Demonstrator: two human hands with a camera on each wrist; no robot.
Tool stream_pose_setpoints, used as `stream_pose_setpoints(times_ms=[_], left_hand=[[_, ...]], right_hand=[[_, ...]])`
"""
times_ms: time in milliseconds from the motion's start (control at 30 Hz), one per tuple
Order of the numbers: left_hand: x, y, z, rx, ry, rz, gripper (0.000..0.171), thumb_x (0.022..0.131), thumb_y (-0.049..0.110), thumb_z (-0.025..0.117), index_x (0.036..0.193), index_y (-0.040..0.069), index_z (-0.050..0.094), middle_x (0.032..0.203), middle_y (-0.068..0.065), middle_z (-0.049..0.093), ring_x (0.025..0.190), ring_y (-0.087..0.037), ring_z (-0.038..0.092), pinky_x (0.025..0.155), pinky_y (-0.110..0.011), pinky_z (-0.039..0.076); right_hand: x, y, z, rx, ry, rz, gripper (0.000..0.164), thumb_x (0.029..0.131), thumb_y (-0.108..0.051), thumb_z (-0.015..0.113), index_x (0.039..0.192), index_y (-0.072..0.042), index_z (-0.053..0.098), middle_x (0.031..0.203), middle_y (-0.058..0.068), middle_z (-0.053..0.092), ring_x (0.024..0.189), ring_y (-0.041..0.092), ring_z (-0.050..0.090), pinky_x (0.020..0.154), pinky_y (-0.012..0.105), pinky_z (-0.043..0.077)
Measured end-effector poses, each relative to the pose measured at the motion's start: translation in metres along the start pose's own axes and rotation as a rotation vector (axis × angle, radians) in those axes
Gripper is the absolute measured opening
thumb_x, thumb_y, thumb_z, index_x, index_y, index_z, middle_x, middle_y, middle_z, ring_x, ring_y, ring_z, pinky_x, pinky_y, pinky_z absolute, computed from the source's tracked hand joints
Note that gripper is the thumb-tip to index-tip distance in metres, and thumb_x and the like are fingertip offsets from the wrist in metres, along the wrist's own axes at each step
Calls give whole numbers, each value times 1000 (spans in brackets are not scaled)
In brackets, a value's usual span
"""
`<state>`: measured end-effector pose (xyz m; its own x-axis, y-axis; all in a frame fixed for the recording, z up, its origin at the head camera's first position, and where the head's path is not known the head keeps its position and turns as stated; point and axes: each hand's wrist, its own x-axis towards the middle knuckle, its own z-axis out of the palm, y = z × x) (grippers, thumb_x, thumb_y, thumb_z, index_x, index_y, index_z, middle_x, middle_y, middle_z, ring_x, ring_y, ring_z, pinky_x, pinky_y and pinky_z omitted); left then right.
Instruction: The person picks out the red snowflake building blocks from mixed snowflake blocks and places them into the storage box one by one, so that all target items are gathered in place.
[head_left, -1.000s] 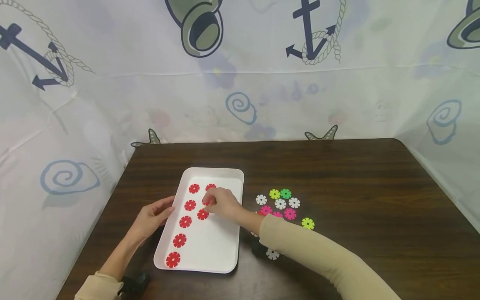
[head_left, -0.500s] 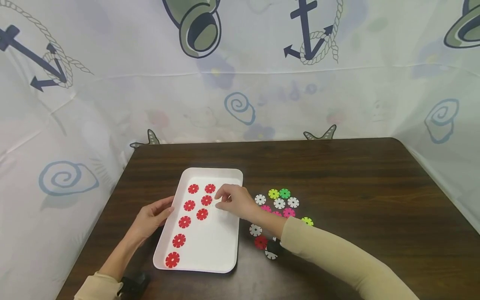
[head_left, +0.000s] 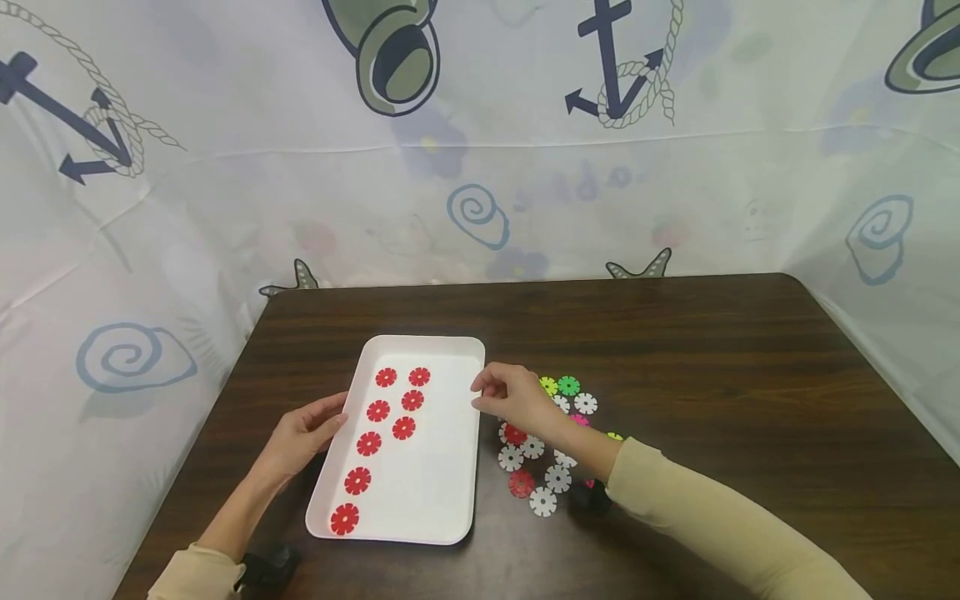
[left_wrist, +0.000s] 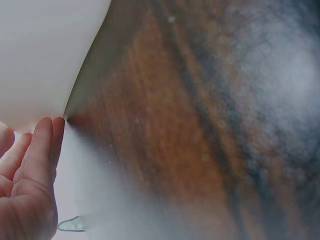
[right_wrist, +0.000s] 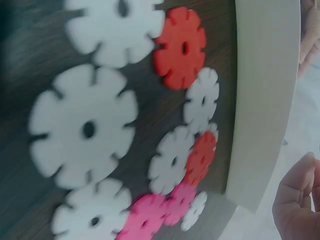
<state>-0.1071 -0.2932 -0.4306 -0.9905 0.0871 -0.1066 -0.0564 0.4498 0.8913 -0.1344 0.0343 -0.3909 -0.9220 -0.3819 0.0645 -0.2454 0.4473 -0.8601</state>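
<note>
A white rectangular tray [head_left: 438, 492] lies on the table with several red notched plastic discs inside, in two columns, such as one red disc [head_left: 345, 518] at its near left corner. My left hand [head_left: 302, 435] touches the tray's left side with its fingertips and thumb; in the left wrist view its fingers [left_wrist: 41, 150] meet the tray wall. My right hand [head_left: 517, 398] hovers by the tray's right rim, fingers loosely bent, with nothing visible between them. Beneath and beside the right forearm lie loose notched discs: white [head_left: 543, 502], red [head_left: 521, 484], pink, yellow and green [head_left: 568, 385].
The dark wooden table [head_left: 712, 358] extends to the right and behind the tray. A white curtain [head_left: 300, 192] with printed anchors and shells hangs around its back and sides. The right forearm covers part of the loose discs.
My right hand has moved right, away from the red discs in the tray to its right rim, leaving a red disc in the second column. My left hand stays at the tray's left side.
</note>
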Motion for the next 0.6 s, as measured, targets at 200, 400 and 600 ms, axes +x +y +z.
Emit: stream_pose_setpoints(times_ms=[200, 400, 600], left_hand=[[0, 0, 0, 3, -3, 2, 56, 94, 26, 58, 139, -1, 41, 129, -26, 54, 104, -32, 64, 86, -34, 54], [0, -1, 0, 3, -4, 4, 56, 94, 26, 58, 140, -1, 40, 130, -26, 53, 105, -33, 64, 86, -33, 54], [0, -1, 0, 4, -5, 6, 56, 94, 27, 58, 140, 0, 41, 130, -26, 53, 106, -32, 64, 86, -34, 54]], right_hand=[[-7, 9, -13, -5, 20, 12, 14, 82, -8, 71, 95, -5, 66, 78, 3, 58, 69, 15, 52, 60, 20, 47], [-14, 22, -19, -1, 9, 54, 16, 83, -9, 70, 97, -4, 65, 79, 4, 58, 70, 16, 52, 59, 21, 47], [-19, 38, -20, -27, -12, 59, 18, 82, -7, 71, 97, -1, 65, 77, 4, 58, 67, 14, 50, 56, 19, 46]])
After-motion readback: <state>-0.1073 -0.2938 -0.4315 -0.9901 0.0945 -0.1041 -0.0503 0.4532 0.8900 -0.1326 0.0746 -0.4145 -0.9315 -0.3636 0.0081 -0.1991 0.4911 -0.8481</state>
